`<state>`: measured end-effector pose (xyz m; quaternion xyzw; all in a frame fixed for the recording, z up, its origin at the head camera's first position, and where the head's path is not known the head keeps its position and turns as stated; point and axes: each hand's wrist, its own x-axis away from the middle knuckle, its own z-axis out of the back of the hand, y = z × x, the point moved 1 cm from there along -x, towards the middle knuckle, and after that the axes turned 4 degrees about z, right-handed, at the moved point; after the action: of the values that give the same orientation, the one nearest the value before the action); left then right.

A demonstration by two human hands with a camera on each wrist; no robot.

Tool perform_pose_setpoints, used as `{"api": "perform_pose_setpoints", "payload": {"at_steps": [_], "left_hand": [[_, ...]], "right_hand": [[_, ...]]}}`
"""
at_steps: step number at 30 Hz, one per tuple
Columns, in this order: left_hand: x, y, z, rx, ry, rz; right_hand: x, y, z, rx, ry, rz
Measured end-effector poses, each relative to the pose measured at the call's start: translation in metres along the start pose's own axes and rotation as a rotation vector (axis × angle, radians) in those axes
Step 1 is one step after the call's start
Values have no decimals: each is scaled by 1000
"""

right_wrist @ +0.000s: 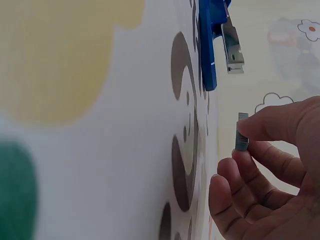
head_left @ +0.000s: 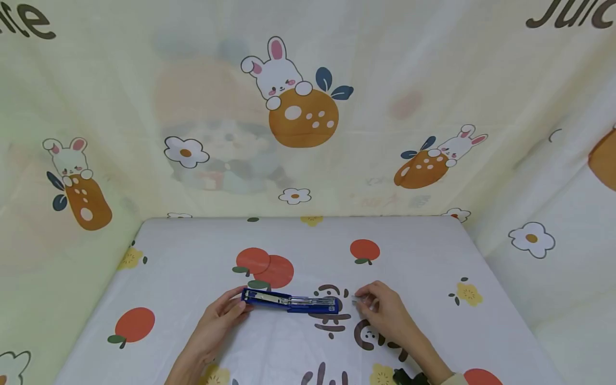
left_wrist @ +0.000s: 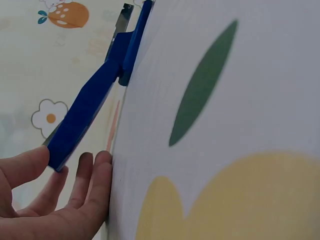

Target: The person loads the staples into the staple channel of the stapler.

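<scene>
One blue plastic stapler [head_left: 293,305], hinged wide apart, silver metal rail [right_wrist: 232,47] exposed: toward six o'clock in your head view, its three-o'clock half lying on the white, fruit-printed tabletop [head_left: 192,267], its nine-o'clock half sloping up off the surface. One left hand [head_left: 222,315], yours, at the stapler's nine o'clock: thumb and fingers pinching the raised end. One right hand [head_left: 385,310], yours, beyond the stapler's three-o'clock end: thumb and fingers clamped on one short strip of grey metal staples [right_wrist: 242,132], held above the tabletop, apart from the stapler. Your hands: well apart, stapler between them. One rabbit-printed cream cloth backdrop [head_left: 356,176]: at twelve o'clock.
</scene>
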<state>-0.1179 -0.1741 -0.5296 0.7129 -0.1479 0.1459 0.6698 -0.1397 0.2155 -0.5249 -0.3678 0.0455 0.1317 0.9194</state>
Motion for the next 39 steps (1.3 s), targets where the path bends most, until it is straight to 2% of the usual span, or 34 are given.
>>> {"api": "perform_pose_setpoints", "payload": {"at_steps": [9,22,32,39], "left_hand": [[1,0,1,10,-12,15],[0,1,1,12,-16,9],[0,3,1,21,-21,12],[-2,-1,2,30,-23,15]], "right_hand": [[1,-6,-4,-27,-20,19],[0,-12,-9,-52,15,119],[-2,-15,-15,-79,34,156],[-3,-18,-17,-89,15,166]]}}
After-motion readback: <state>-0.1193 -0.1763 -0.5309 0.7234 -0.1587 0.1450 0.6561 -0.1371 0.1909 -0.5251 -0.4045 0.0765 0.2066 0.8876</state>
